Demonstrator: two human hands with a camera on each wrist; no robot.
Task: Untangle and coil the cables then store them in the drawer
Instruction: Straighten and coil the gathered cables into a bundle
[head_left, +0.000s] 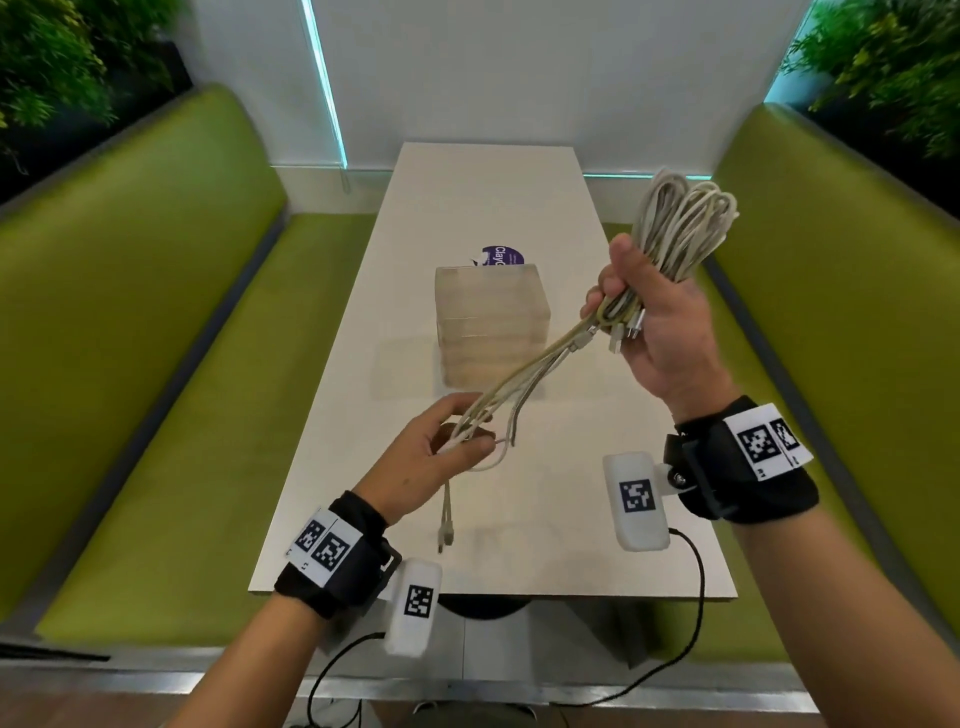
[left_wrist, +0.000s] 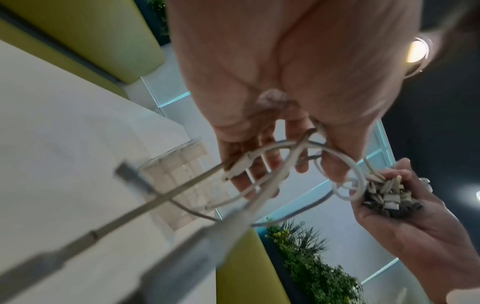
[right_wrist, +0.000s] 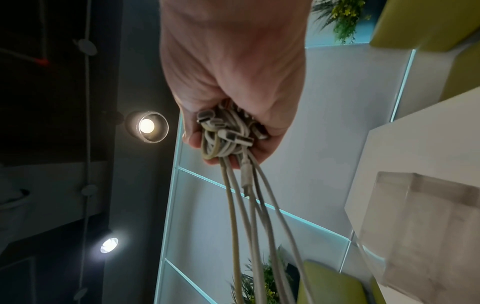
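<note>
Purple sticker (head_left: 502, 255) reading "Clay" behind clear drawer box (head_left: 491, 325).

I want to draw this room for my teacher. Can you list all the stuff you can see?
cables: one bundle, count unclear, whitish-grey, looped in the right hand, loose ends running down to the left hand
drawer box: one, clear plastic, middle of the table
sticker: one, purple, on the table behind the drawer box
table: one, white, between the benches
benches: two, green, either side
plants: green, behind both benches
ceiling lamps: two, lit, overhead
wrist cameras: two, white, strapped on
left hand: fingers pinching cable ends
right hand: gripping the bundle
</note>
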